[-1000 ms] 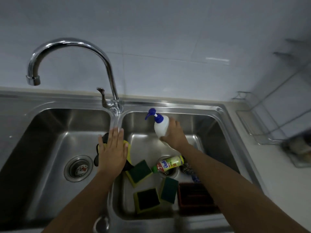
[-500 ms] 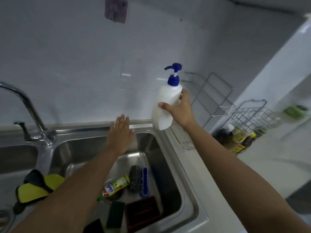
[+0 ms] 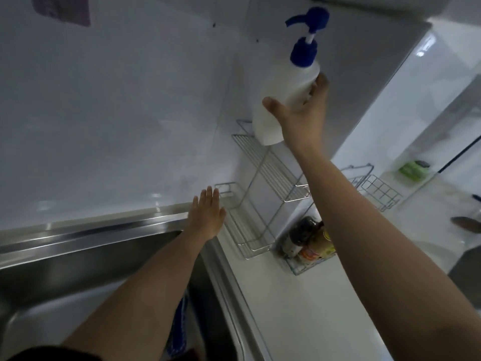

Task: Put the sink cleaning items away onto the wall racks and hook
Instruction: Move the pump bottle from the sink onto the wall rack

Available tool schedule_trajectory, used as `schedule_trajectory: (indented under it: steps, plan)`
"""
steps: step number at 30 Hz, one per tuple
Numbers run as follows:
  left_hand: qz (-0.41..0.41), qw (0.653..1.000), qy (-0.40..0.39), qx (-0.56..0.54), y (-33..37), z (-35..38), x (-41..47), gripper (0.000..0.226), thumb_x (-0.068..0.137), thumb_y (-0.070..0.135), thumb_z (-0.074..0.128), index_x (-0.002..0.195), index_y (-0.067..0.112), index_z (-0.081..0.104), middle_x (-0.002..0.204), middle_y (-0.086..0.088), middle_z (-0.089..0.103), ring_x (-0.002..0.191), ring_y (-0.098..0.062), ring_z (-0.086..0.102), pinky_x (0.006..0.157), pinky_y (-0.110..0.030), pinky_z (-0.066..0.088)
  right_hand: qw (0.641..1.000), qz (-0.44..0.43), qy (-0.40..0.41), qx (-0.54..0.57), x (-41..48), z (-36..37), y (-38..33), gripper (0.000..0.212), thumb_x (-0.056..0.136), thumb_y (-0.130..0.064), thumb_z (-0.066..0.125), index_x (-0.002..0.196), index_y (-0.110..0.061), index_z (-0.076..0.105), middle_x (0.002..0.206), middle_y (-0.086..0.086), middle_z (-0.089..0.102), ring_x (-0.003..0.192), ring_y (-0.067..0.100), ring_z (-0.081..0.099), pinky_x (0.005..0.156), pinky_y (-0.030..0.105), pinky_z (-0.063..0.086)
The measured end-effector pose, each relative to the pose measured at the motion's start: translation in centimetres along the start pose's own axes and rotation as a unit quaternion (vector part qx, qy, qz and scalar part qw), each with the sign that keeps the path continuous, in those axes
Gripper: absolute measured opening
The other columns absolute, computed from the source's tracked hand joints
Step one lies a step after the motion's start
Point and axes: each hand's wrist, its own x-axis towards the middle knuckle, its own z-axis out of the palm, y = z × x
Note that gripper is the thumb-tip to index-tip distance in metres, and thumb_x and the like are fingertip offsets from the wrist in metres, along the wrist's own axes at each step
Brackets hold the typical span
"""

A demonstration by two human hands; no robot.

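My right hand (image 3: 302, 118) grips a white pump bottle (image 3: 281, 97) with a blue pump head, held upright and tilted slightly. Its base is at the back end of the upper wire rack (image 3: 270, 168) on the wall; I cannot tell whether it rests on the wires. Below it is the lower wire rack (image 3: 244, 230), which holds nothing. My left hand (image 3: 207, 213) is flat and open, fingers together, over the sink's far right rim (image 3: 109, 227), just left of the lower rack.
A wire basket (image 3: 312, 246) with bottles and jars stands on the white counter (image 3: 299, 308) right of the racks. Another wire basket (image 3: 380, 191) sits further right. A purple cloth (image 3: 62, 7) hangs on the wall at top left. A green item (image 3: 412, 169) lies far right.
My right hand has lifted the pump bottle out of the sink, up and right to the upper rack. My view swung right and up. My left hand left the sink divider for the right rim.
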Motion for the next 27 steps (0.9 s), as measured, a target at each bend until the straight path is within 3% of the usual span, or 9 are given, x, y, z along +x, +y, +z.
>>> schedule_trajectory:
  steps: [5, 9, 19, 23, 27]
  plan:
    - [0.026, 0.999, -0.037, -0.015, 2.2, 2.3, 2.8, 0.063, 0.102, 0.037, 0.024, 0.150, 0.005, -0.003, 0.160, -0.016, -0.004, 0.148, -0.030, -0.003, 0.122, -0.044, 0.004, 0.998, 0.039, -0.027, -0.049, 3.1, 0.5, 2.4, 0.101, 0.062, -0.041, 0.083, 0.143, -0.021, 0.026, 0.139, 0.002, 0.046, 0.120, 0.023, 0.053, 0.095, 0.047, 0.052]
    - [0.042, 0.997, -0.062, -0.032, 2.8, 3.5, 3.7, 0.063, 0.102, 0.038, 0.023, 0.150, 0.004, 0.000, 0.160, -0.015, -0.002, 0.148, -0.028, -0.004, 0.121, -0.045, 0.005, 0.994, 0.061, -0.064, -0.062, 3.4, 1.6, 3.6, 0.100, 0.065, -0.040, 0.084, 0.144, -0.021, 0.026, 0.140, 0.002, 0.045, 0.121, 0.023, 0.052, 0.094, 0.043, 0.052]
    - [0.055, 0.996, -0.070, -0.014, 1.0, 5.0, 4.2, 0.063, 0.101, 0.044, 0.017, 0.150, 0.008, -0.002, 0.161, -0.009, -0.007, 0.148, -0.022, -0.012, 0.121, -0.045, -0.003, 0.987, 0.154, -0.034, -0.038, 3.9, 2.0, 5.8, 0.096, 0.065, -0.040, 0.085, 0.139, -0.012, 0.031, 0.129, 0.003, 0.054, 0.111, 0.023, 0.059, 0.086, 0.037, 0.054]
    - [0.042, 0.996, -0.067, -0.030, 0.4, 4.7, 4.3, 0.066, 0.101, 0.044, 0.018, 0.149, 0.006, -0.007, 0.160, -0.012, -0.011, 0.148, -0.025, -0.012, 0.121, -0.046, -0.001, 0.984, 0.142, -0.051, -0.095, 4.6, 2.2, 5.7, 0.098, 0.062, -0.050, 0.083, 0.137, -0.010, 0.035, 0.126, 0.003, 0.058, 0.107, 0.022, 0.062, 0.086, 0.040, 0.057]
    - [0.047, 0.997, -0.056, -0.030, 0.1, 5.1, 4.5, 0.065, 0.101, 0.043, 0.018, 0.149, 0.006, -0.007, 0.160, -0.013, -0.011, 0.147, -0.026, -0.011, 0.121, -0.047, -0.001, 0.982, 0.152, -0.066, -0.094, 5.7, 2.9, 5.9, 0.096, 0.063, -0.046, 0.085, 0.138, -0.009, 0.037, 0.126, 0.003, 0.059, 0.105, 0.020, 0.062, 0.085, 0.035, 0.056]
